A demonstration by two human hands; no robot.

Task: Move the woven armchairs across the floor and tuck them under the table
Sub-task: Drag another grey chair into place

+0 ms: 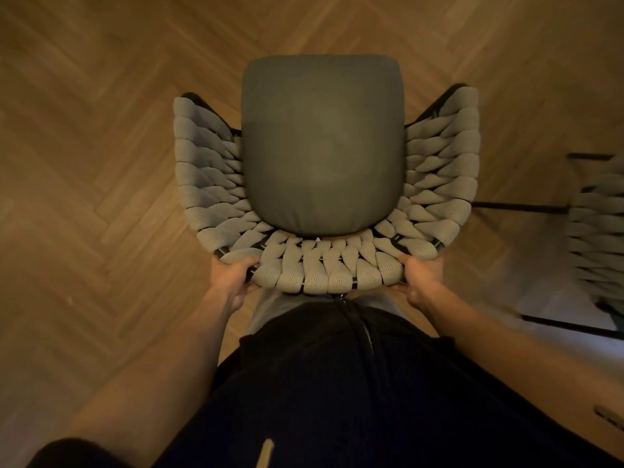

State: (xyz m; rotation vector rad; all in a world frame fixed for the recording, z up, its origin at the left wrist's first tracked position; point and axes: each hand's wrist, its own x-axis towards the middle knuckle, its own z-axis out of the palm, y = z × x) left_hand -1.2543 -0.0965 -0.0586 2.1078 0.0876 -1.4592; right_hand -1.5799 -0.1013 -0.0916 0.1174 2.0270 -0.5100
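A woven armchair [324, 265] with beige rope weave, a black frame and a grey seat cushion stands right in front of me, seen from above. My left hand [229, 278] grips the top rim of the backrest at its left corner, fingers curled over the weave. At the right corner of the same rim my right hand [422, 276] grips it the same way. A second woven armchair [597, 231] shows partly at the right edge. No table is in view.
Herringbone wooden floor [101, 163] spreads to the left and ahead of the chair. A pale rug or floor patch [557, 292] lies under the second chair on the right. My dark clothing fills the bottom of the view.
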